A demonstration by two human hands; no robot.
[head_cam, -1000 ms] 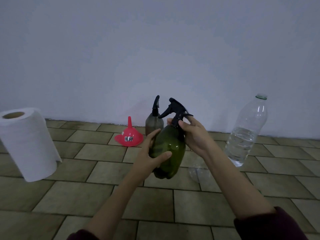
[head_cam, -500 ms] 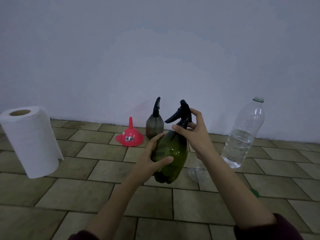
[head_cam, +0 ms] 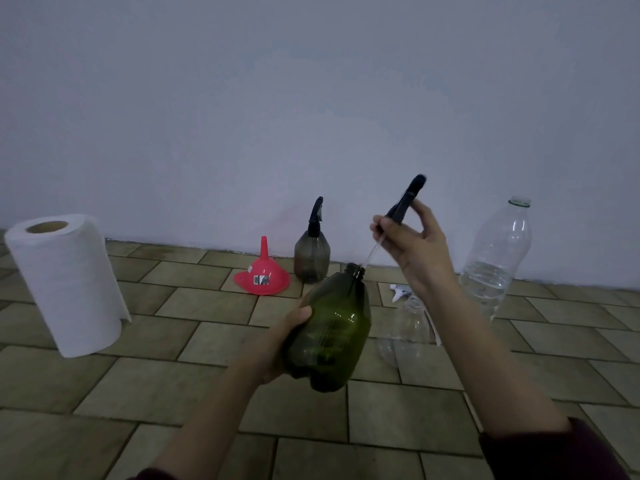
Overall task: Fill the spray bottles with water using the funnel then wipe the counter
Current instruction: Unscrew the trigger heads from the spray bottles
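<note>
My left hand [head_cam: 289, 332] grips a dark green spray bottle [head_cam: 330, 329], tilted, held above the tiled counter [head_cam: 180, 375] with its neck uncovered. My right hand [head_cam: 414, 242] holds the black spray head [head_cam: 408, 199] up and to the right of that neck. Its thin clear tube [head_cam: 372, 252] still reaches into the bottle's mouth. A grey spray bottle [head_cam: 311, 252] with its black head on stands by the wall. The red funnel [head_cam: 262, 273] sits upside down to its left. A tall clear water bottle [head_cam: 495, 258], uncapped and partly full, stands at the right.
A white paper towel roll [head_cam: 67, 282] stands upright at the left. A clear empty bottle [head_cam: 407, 325] lies on the tiles behind my right forearm, with a white spray head [head_cam: 398, 291] near it. A plain wall closes off the back.
My right hand has lifted the black spray head off the green bottle, up and to the right, drawing the tube out. My left hand kept hold of the bottle.
</note>
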